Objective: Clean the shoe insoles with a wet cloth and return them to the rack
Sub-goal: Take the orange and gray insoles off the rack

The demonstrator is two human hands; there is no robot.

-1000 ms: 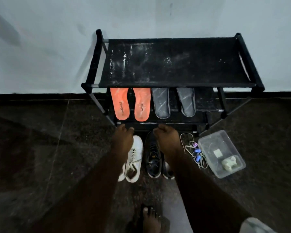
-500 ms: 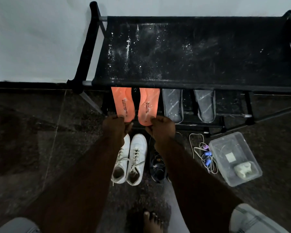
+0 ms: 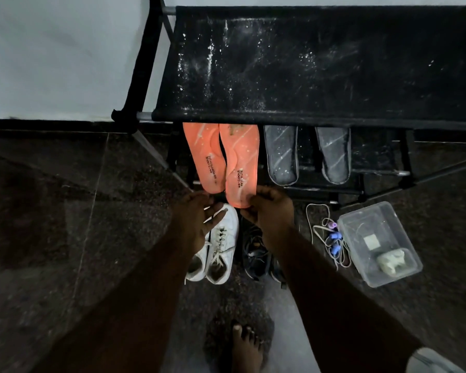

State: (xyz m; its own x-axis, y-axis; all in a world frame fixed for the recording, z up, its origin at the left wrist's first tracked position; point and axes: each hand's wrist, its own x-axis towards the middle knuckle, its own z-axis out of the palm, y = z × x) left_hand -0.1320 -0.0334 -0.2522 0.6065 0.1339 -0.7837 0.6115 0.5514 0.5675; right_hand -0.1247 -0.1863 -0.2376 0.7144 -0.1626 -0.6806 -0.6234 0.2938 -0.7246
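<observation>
Two orange insoles and two grey insoles lie on the lower shelf of a black shoe rack (image 3: 320, 119), all streaked with white dust. My right hand (image 3: 269, 208) pinches the heel of the right orange insole (image 3: 240, 162), which sticks out past the shelf's front edge. The left orange insole (image 3: 203, 154) lies beside it, partly overlapped. My left hand (image 3: 197, 211) hovers just below that insole's heel with fingers loosely spread, holding nothing. The grey insoles (image 3: 281, 154) (image 3: 334, 154) lie untouched to the right. No cloth can be made out with certainty.
White sneakers (image 3: 215, 249) and dark shoes (image 3: 256, 254) stand on the dark floor under my hands. A clear plastic tub (image 3: 379, 243) holding a pale lump sits at the right, with laces and small purple and blue items (image 3: 331, 238) beside it. A bare foot (image 3: 246, 345) stands below.
The camera moved closer to the rack. My right hand has pulled the right orange insole forward off the shelf edge. My left hand let go of the left insole and opened.
</observation>
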